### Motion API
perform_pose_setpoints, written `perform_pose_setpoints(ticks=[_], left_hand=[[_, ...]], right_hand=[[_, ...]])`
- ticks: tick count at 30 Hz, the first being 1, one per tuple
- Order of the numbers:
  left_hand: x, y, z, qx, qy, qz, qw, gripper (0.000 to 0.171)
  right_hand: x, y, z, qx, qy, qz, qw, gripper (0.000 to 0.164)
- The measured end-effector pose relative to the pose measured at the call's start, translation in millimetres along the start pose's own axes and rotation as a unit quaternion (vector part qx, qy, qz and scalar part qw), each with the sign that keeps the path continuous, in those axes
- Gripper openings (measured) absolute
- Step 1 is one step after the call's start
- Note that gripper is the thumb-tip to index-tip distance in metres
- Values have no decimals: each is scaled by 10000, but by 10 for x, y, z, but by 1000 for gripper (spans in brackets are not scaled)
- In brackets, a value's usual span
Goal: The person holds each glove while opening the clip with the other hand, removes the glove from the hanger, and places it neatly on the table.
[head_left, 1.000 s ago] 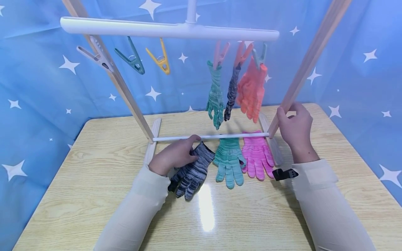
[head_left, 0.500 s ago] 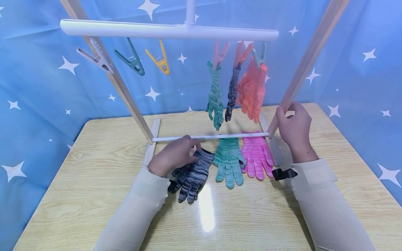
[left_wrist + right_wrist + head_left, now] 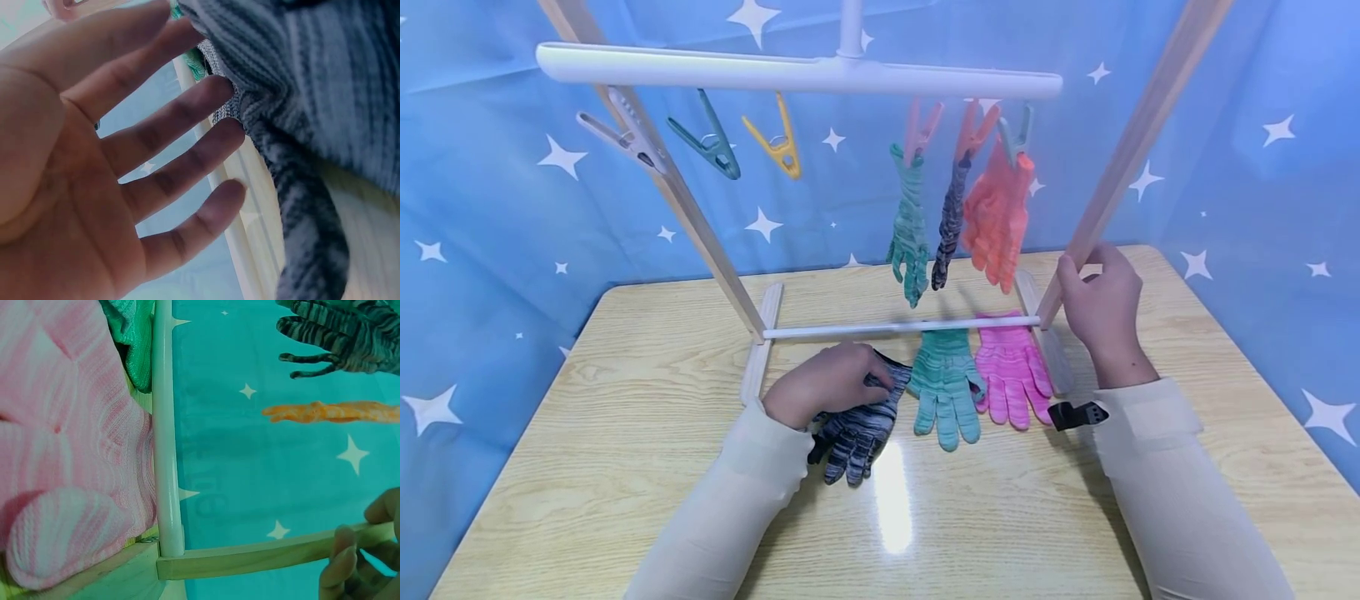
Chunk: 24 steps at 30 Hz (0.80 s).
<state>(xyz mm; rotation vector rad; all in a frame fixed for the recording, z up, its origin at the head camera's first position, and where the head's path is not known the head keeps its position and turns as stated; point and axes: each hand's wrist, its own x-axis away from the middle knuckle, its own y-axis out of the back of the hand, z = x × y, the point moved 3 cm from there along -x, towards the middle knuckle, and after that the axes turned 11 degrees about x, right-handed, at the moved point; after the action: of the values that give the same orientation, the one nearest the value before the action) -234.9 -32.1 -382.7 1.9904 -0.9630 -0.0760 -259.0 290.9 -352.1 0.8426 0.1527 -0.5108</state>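
My left hand point(image 3: 831, 385) is over the cuff end of a black-and-grey knitted glove point(image 3: 861, 442) lying on the table. In the left wrist view its fingers are spread and only slightly bent, the fingertips right at the edge of the raised, wrinkled knit point(image 3: 350, 81). With my right hand point(image 3: 1105, 312) I grip the lower part of the right wooden post point(image 3: 1123, 158) of a rack. Beside the dark glove lie a green glove point(image 3: 946, 383) and a pink glove point(image 3: 1011, 371), flat, fingers toward me.
Above hangs a white bar point(image 3: 797, 73). Green point(image 3: 912, 225), dark grey point(image 3: 951, 221) and coral gloves point(image 3: 996, 221) hang from clothespins on its right. Grey point(image 3: 632, 142), dark green point(image 3: 715, 150) and yellow clothespins point(image 3: 782, 150) hang at left. A white rod point(image 3: 865, 329) crosses low between the posts.
My left hand has come down and slightly right over the dark glove's cuff, after lifting off it a little. The dark glove has shifted slightly. My right hand stays on the post.
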Motion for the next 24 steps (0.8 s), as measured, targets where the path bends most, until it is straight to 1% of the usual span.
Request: perform_pose_setpoints(ticks=[4,11,15,22,24], left_hand=[[3,-4,7,7,161,5,9999,21],[11,8,11,-87,244,-140,9996,26],[12,7,4,-162,211,-208,9994,31],[7,0,9,-194,384,-271,9987,37],[8,0,11,-244,381,-288,9986,39]], right_hand=[[2,8,16,-7,33,-36,10000,42],[8,15,32,-11,72,-22,10000,42],[14,12,28,-5,103,-10,9999,44],[13,3,15,21,88,-5,10000,44],[11,4,14,28,93,-15,10000,44]])
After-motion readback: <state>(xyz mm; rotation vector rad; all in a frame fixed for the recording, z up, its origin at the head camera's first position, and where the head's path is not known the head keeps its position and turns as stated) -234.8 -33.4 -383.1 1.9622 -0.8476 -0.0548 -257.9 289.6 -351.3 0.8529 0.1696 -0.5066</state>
